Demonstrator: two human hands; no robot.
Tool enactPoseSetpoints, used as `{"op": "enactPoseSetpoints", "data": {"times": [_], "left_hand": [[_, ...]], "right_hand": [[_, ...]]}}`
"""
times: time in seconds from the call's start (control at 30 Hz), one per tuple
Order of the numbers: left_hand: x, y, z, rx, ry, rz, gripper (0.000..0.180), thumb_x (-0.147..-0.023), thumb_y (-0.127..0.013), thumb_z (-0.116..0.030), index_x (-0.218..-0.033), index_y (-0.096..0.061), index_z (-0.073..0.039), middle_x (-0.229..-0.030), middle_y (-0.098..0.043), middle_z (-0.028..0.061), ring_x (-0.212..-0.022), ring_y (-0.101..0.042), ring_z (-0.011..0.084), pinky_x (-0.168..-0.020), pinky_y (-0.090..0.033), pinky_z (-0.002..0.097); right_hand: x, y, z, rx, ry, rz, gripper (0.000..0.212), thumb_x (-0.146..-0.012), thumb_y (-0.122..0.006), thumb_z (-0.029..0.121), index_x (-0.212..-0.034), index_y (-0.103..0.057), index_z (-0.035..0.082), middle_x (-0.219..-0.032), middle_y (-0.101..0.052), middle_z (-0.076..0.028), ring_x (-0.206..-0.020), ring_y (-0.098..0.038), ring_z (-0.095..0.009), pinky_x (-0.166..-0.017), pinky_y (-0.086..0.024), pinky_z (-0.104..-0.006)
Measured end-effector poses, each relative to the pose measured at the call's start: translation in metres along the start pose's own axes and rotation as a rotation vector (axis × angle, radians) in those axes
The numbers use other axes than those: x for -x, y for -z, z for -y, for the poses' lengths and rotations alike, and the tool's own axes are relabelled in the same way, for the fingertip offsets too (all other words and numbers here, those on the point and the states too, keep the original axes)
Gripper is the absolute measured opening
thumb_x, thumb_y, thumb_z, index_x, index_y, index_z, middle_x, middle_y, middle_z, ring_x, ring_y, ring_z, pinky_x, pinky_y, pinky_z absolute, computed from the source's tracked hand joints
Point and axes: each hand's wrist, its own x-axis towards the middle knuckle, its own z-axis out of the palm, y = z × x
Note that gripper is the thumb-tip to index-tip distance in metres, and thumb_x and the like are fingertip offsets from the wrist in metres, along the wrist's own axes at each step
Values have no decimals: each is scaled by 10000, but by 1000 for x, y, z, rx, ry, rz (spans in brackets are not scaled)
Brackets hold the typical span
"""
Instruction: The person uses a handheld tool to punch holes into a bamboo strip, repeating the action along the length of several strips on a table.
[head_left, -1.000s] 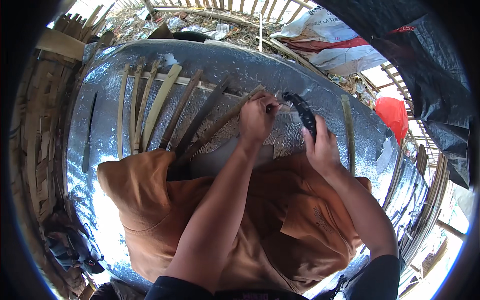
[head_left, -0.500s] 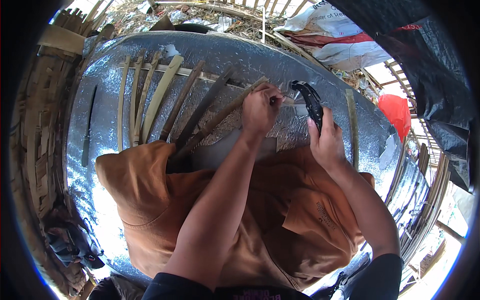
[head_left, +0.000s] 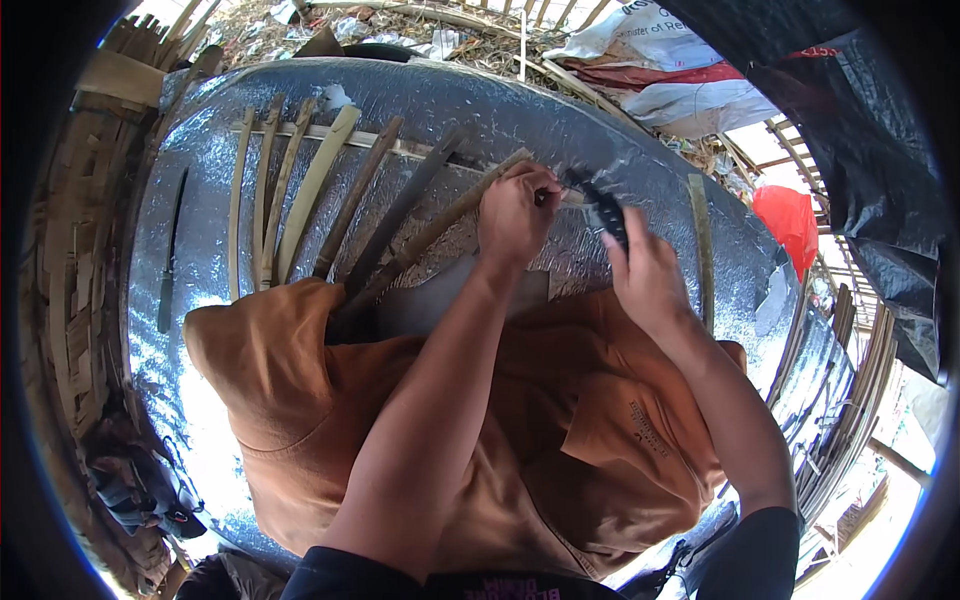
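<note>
My left hand [head_left: 513, 220] is closed in a pinch at the upper end of a brown bamboo stick [head_left: 455, 213]. What its fingertips hold is hidden. My right hand [head_left: 648, 270] grips a black curved hand tool [head_left: 605, 212], blurred by motion, whose head is close to the left fingertips. A pale crosswise slat [head_left: 400, 145] runs under the tops of several bamboo strips [head_left: 318, 190] fanned out to the left. Its right end shows just past my left hand. A brown jacket [head_left: 290, 370] lies across my lap, covering the strips' lower ends.
A silver foil sheet [head_left: 200, 240] lies under everything. At the far left rests a thin dark blade-like tool [head_left: 172, 260]. One bamboo strip [head_left: 702, 250] stands apart on the right, near a red plastic bag [head_left: 787, 222]. Black plastic sheeting [head_left: 880, 180] hangs at upper right.
My right hand and the black tool have moved slightly left, toward my left fingertips, and the tool is now blurred. My left hand keeps its pinch in nearly the same place.
</note>
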Motion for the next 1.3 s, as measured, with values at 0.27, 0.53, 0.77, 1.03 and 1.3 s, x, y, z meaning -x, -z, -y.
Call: {"op": "enactPoseSetpoints", "data": {"times": [0.27, 0.53, 0.77, 1.03, 1.3], "left_hand": [[2, 2, -2, 24, 43, 13, 72, -801, -800, -56, -855, -762, -28, -982, -756, 80, -841, -741, 259, -749, -587, 352], [-1, 0, -3, 44, 31, -17, 58, -791, -788, -62, -837, -753, -62, -958, -750, 82, -825, -726, 309, -759, -574, 397], [2, 3, -3, 64, 29, -7, 38, -795, -771, -41, -821, -753, -62, -947, -747, 84, -826, -728, 297, -764, -576, 396], [-2, 1, -5, 110, 73, 34, 44, -792, -763, -26, -820, -746, -56, -944, -747, 90, -825, -729, 291, -761, -576, 394], [2, 1, -3, 120, 80, 0, 50, -776, -777, -46, -814, -745, -52, -950, -744, 98, -840, -724, 309, -766, -573, 400]], "right_hand": [[-1, -1, 3, 93, 52, 79, 295, -1016, -589, 166, -1249, -490, 14, -884, -683, -276, -822, -686, -496, -656, -535, -560], [1, -3, -3, 170, 88, 123, 292, -1013, -586, 149, -1247, -483, 9, -881, -680, -290, -828, -691, -499, -648, -538, -565], [3, -4, 2, 109, 42, 101, 326, -1015, -594, 169, -1284, -493, 13, -921, -685, -296, -868, -687, -503, -679, -541, -565], [6, -8, -15, 165, 101, 125, 320, -1024, -580, 158, -1291, -477, 16, -914, -686, -287, -856, -690, -501, -678, -551, -554], [5, -11, -13, 137, 171, 75, 304, -1019, -579, 135, -1259, -471, -18, -855, -670, -293, -830, -680, -512, -649, -539, -557]]}}
